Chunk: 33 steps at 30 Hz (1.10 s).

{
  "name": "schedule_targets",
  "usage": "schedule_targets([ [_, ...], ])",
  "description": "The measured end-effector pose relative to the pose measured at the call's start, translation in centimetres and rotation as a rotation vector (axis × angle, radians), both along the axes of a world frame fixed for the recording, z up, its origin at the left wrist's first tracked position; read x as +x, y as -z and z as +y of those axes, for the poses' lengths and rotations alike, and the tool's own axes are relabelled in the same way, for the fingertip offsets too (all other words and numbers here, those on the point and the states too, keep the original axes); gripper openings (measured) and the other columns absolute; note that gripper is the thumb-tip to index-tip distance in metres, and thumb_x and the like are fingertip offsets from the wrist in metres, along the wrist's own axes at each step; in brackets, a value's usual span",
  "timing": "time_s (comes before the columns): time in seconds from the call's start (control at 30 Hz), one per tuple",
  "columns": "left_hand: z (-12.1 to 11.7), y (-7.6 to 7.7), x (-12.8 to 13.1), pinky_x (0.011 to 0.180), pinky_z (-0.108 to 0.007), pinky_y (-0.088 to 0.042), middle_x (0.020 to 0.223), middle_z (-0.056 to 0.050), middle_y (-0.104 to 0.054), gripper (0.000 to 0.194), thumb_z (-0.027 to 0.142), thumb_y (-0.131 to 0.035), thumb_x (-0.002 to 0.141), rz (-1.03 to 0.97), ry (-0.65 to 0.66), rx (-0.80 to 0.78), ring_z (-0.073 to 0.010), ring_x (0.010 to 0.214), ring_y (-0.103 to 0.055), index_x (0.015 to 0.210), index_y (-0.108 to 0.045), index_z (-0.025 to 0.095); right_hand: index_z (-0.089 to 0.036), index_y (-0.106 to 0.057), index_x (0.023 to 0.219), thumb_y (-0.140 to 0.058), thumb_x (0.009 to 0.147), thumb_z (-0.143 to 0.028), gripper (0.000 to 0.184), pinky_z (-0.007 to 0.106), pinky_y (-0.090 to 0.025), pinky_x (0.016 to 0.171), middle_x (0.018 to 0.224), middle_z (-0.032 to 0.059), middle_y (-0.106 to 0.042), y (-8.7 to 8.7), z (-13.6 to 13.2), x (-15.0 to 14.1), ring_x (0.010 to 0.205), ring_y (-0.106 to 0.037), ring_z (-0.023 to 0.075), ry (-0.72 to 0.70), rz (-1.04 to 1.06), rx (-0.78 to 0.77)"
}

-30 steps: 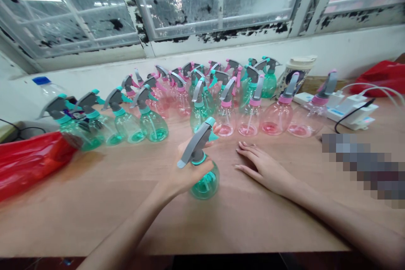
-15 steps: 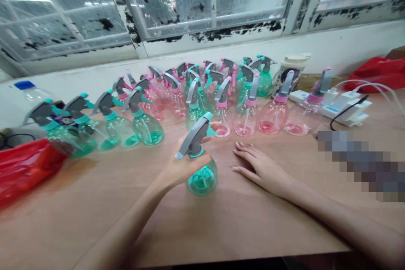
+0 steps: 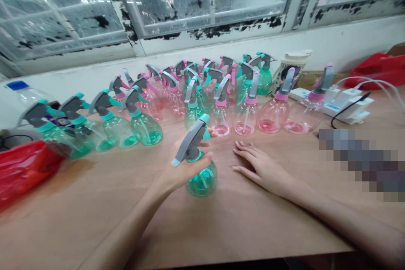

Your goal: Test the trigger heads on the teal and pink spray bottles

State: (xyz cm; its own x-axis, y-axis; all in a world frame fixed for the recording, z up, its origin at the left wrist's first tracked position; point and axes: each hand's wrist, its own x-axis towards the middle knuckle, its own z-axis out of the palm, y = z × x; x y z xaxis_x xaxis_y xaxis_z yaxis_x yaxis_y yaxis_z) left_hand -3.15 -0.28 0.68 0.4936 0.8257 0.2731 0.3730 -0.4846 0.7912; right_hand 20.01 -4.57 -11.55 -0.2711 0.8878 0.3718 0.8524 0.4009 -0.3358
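Note:
My left hand [image 3: 185,168] is wrapped round the neck of a teal spray bottle [image 3: 202,179] with a grey trigger head [image 3: 190,143]; the bottle stands on the wooden table [image 3: 79,211], near its middle. My right hand [image 3: 262,166] lies flat on the table just to the right of that bottle, palm down, fingers stretched out and holding nothing.
Behind the hands stand several teal spray bottles [image 3: 144,122] on the left and several pink ones [image 3: 275,112] on the right. A red plastic bag [image 3: 22,168] lies at the left edge, a white power strip [image 3: 346,107] with cables at the right, and a lidded cup [image 3: 292,67] near the wall.
The teal bottle's trigger head has turned slightly in my left hand. My right hand has stayed flat on the table.

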Motion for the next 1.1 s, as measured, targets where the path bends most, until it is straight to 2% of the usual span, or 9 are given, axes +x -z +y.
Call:
schedule_targets([
  [0.07,0.0,0.1,0.0,0.074,-0.035,-0.055,0.107,-0.005,-0.07,0.035,0.029,-0.058,0.079,0.008,0.011,-0.033,-0.0249,0.097,-0.067,0.114,-0.06,0.027,-0.01,-0.058,0.127,-0.045,0.095,-0.049,0.052,0.056,-0.035,0.111,0.139,0.0201,-0.054,0.0,0.0,0.0,0.132,-0.047,0.0323,-0.003,-0.004,0.004],
  [0.17,0.1,0.1,0.0,0.081,-0.038,-0.055,0.109,-0.005,-0.071,0.042,0.029,-0.061,0.077,-0.039,0.093,-0.045,-0.0273,0.107,-0.064,0.119,-0.059,0.029,-0.011,-0.058,0.128,-0.045,0.095,-0.049,0.052,0.056,-0.036,0.111,0.139,0.0201,-0.054,-0.1,0.0,-0.1,0.132,-0.047,0.0321,-0.005,-0.002,0.006],
  [0.33,0.5,0.1,-0.4,0.09,-0.046,-0.052,0.119,-0.008,-0.068,0.048,0.035,-0.06,0.076,-0.136,0.154,-0.094,-0.0306,0.109,-0.064,0.123,-0.057,0.026,-0.013,-0.058,0.128,-0.046,0.095,-0.049,0.05,0.056,-0.035,0.111,0.139,0.0187,-0.055,-0.1,0.0,-0.1,0.132,-0.047,0.0319,0.003,0.003,-0.002],
  [0.43,1.1,0.2,-0.8,0.086,-0.044,-0.055,0.12,-0.01,-0.066,0.048,0.037,-0.063,0.075,-0.146,0.19,-0.131,-0.0314,0.108,-0.064,0.12,-0.056,0.024,-0.014,-0.058,0.128,-0.047,0.095,-0.048,0.05,0.055,-0.034,0.112,0.139,0.0179,-0.055,-0.1,0.0,-0.1,0.133,-0.046,0.0315,0.003,0.014,0.003],
  [0.5,1.5,0.3,-1.0,0.081,-0.041,-0.056,0.116,-0.01,-0.067,0.049,0.037,-0.068,0.071,-0.099,0.185,-0.111,-0.0311,0.107,-0.065,0.117,-0.057,0.024,-0.013,-0.058,0.129,-0.048,0.095,-0.048,0.05,0.055,-0.034,0.112,0.139,0.0182,-0.055,0.0,0.0,-0.1,0.133,-0.046,0.0314,0.001,0.009,0.0],
  [0.67,2.1,0.4,-1.1,0.076,-0.036,-0.056,0.095,-0.005,-0.069,0.044,0.032,-0.075,0.066,0.037,0.166,0.092,-0.0262,0.096,-0.067,0.106,-0.058,0.023,-0.01,-0.057,0.129,-0.047,0.095,-0.049,0.053,0.054,-0.033,0.113,0.141,0.0193,-0.053,-0.1,0.0,0.0,0.134,-0.044,0.0311,0.003,-0.01,-0.012],
  [0.8,1.5,0.7,-0.7,0.068,-0.032,-0.056,0.105,-0.006,-0.07,0.042,0.023,-0.064,0.068,-0.009,0.084,0.002,-0.0246,0.094,-0.07,0.11,-0.057,0.024,-0.013,-0.058,0.129,-0.048,0.094,-0.048,0.051,0.055,-0.033,0.113,0.14,0.018,-0.054,-0.1,0.0,0.0,0.133,-0.045,0.031,0.004,0.007,-0.012],
  [0.9,0.8,0.7,-0.3,0.072,-0.032,-0.056,0.114,-0.007,-0.068,0.047,0.019,-0.058,0.067,-0.051,0.065,-0.046,-0.0244,0.098,-0.07,0.114,-0.057,0.025,-0.012,-0.058,0.128,-0.047,0.095,-0.048,0.051,0.055,-0.033,0.113,0.14,0.0187,-0.053,-0.1,-0.1,-0.1,0.133,-0.045,0.0313,0.006,0.003,-0.011],
  [1.1,-0.1,-0.2,0.0,0.084,-0.04,-0.055,0.108,-0.005,-0.071,0.05,0.019,-0.053,0.067,-0.049,0.041,-0.063,-0.0255,0.102,-0.067,0.116,-0.059,0.026,-0.013,-0.058,0.128,-0.048,0.094,-0.047,0.049,0.055,-0.034,0.112,0.139,0.0177,-0.055,-0.1,-0.1,-0.1,0.133,-0.046,0.0314,0.008,0.011,-0.009],
])
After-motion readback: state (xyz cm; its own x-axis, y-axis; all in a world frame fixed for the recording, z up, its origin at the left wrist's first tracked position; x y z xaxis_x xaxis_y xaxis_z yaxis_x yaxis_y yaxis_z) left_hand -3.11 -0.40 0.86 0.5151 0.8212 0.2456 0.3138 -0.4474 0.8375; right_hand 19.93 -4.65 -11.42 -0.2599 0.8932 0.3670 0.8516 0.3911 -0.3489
